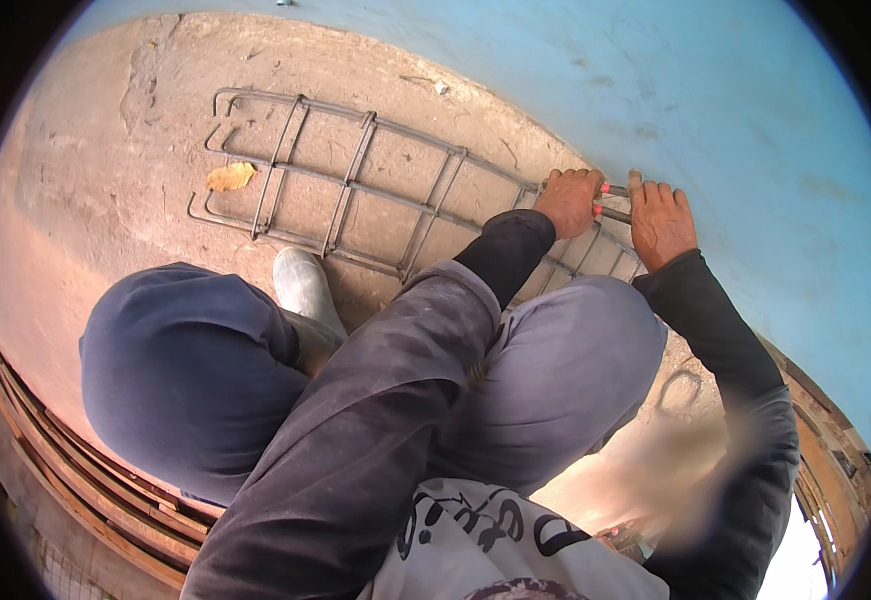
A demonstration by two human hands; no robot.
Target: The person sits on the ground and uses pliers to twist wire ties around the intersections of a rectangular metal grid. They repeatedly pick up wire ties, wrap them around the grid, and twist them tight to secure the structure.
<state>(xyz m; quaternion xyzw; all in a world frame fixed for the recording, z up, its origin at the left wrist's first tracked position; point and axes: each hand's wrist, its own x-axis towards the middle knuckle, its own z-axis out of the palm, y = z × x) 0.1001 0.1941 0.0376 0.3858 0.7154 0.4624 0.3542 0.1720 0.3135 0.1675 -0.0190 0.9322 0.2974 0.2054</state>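
A steel rebar cage (344,184) lies on the ground, its long bars crossed by several square ties and hooked at the left end. My left hand (569,200) is closed at the cage's upper right part; its fingers curl out of sight, so what they grip is hidden. Between my hands show two dark handles with red bands (613,212), like those of pincers. My right hand (662,222) is closed round the far ends of these handles, its thumb up. The tool's jaws are hidden by my left hand.
A blue surface (736,110) rises along the far and right side. A dry yellow leaf (231,177) lies by the hooked bar ends. My grey boot (306,285) stands at the cage's near edge. Wooden boards (86,485) line the lower left; a wire loop (680,391) lies right of my knee.
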